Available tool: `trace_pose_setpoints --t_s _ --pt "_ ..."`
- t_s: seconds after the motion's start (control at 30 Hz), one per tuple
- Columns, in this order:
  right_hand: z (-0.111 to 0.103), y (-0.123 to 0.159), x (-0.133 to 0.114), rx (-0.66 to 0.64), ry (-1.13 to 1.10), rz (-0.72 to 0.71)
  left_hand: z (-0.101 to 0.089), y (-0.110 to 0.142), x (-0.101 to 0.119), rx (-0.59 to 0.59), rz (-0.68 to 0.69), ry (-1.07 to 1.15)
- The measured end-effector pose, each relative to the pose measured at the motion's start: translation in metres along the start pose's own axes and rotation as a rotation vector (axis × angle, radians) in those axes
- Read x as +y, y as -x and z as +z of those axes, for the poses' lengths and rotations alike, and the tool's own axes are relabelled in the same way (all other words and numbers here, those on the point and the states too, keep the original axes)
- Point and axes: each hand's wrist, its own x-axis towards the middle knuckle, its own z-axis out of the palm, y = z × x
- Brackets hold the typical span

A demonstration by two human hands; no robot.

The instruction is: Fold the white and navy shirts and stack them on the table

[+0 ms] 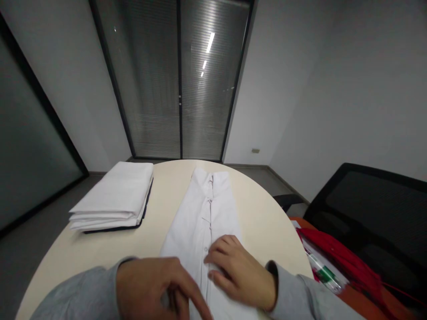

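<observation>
A white garment lies lengthwise down the table, narrow at the far end, with thin ties along its middle seam and a small button near my fingers. My right hand rests on its right half. Those fingers are bent, with the thumb apart from them and white cloth showing between. At the near end, my left hand is over the garment's left edge, slightly blurred. Its index finger stretches down toward the cloth, other fingers curl under, and nothing visible is held. The frame's bottom edge cuts off part of this hand.
The round cream table carries a stack of folded white cloth with a dark layer underneath, at the left. On the right stands a black mesh chair, its orange seat holding a red bag and a clear plastic bottle.
</observation>
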Motion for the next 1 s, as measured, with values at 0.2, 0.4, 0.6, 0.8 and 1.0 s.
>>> trace_pose_setpoints --t_s 0.2,0.4,0.6,0.8,1.0 --pt "0.008 0.008 -0.008 0.016 0.070 0.006 -0.008 -0.029 -0.045 0.564 -0.013 -0.636" --pt "-0.015 -0.037 0.029 0.170 0.372 0.256 0.007 -0.050 -0.065 0.591 -0.148 -0.876" --pt "-0.015 -0.091 0.077 0.181 0.368 0.345 0.011 -0.058 -0.064 0.791 -0.238 -0.772" --pt "-0.017 -0.094 0.109 0.356 0.248 0.448 -0.020 -0.042 -0.066 0.983 -0.212 -0.573" --pt "-0.069 -0.041 0.171 0.502 0.129 0.631 -0.053 0.020 -0.069 1.073 -0.303 -0.672"
